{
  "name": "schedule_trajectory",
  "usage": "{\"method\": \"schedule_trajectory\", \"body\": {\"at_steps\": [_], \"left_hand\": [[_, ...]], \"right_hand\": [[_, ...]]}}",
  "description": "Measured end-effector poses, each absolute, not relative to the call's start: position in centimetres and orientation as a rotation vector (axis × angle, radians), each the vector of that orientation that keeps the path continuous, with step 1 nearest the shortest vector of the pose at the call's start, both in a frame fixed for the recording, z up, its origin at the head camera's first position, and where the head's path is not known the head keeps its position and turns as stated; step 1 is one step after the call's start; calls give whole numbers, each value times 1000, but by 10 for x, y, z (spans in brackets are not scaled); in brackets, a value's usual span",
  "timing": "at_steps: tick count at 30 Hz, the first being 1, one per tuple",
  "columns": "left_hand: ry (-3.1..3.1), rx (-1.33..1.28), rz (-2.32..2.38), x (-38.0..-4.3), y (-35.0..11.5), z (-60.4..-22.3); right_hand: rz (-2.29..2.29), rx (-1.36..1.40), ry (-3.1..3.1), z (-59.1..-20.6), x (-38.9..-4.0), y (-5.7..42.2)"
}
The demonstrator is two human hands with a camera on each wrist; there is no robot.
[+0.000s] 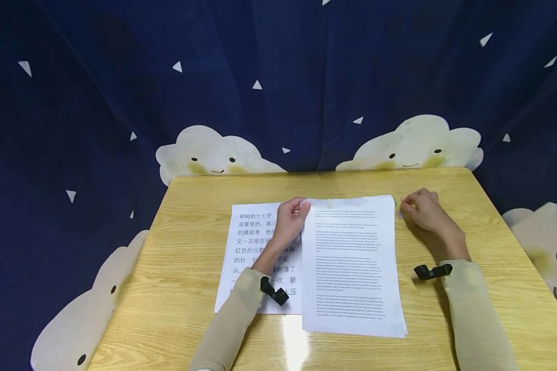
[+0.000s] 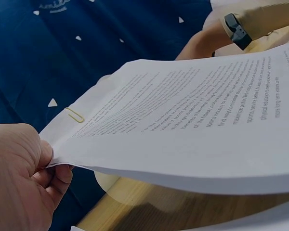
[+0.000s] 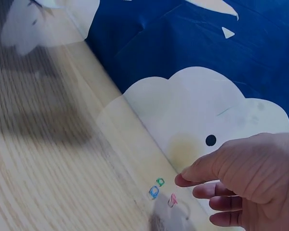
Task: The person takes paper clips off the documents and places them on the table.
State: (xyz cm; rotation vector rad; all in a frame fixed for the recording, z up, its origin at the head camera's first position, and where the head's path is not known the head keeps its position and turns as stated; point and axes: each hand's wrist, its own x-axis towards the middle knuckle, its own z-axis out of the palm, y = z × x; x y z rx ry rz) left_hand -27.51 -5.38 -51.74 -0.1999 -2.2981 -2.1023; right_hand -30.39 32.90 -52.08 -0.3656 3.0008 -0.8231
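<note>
My left hand pinches the top left corner of a stack of printed sheets between thumb and fingers. A yellow paper clip sits on the top edge of that stack, and in the left wrist view the held corner is lifted. My right hand is to the right of the stack, with nothing between its loosely bent fingers. Near its fingertips in the right wrist view lie a green paper clip, a blue paper clip and a pink paper clip on the table.
A second sheet with large Chinese characters lies to the left, partly under my left forearm and the stack. All of this is on a light wooden table. Behind the table hangs a dark blue curtain with white clouds and triangles.
</note>
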Motion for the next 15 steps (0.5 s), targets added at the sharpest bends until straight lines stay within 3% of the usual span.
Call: {"method": "schedule_trajectory", "body": {"at_steps": [15], "left_hand": [[-2287, -235, -2097, -273, -55, -518]], "right_hand": [[-945, -495, 3052, -491, -294, 311]]}}
